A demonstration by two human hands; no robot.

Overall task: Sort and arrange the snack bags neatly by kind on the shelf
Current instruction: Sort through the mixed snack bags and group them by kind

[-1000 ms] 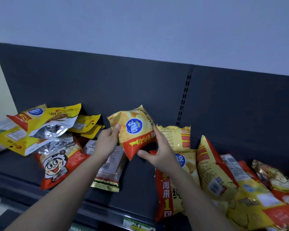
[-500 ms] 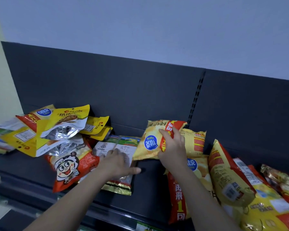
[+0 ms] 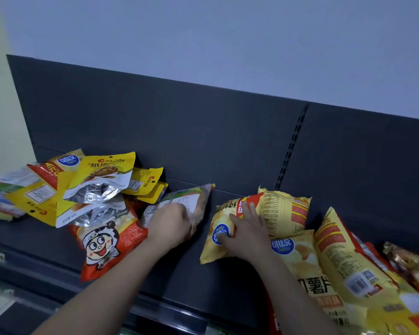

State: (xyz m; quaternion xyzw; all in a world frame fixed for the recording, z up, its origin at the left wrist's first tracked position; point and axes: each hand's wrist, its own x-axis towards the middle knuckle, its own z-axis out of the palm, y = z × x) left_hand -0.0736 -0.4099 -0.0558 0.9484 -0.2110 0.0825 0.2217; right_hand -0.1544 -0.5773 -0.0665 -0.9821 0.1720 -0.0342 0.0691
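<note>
Dark shelf (image 3: 228,286): left hand (image 3: 169,226) grips blurred packet (image 3: 195,201) (perhaps green-edged) beside cartoon bag (image 3: 102,245), right hand (image 3: 248,236) clutches chip bag (image 3: 213,252).

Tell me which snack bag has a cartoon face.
The orange-red bag, lying face-up just left of the left hand. It alone shows a grinning cartoon face; the others carry lettering, logos or food pictures.
</note>
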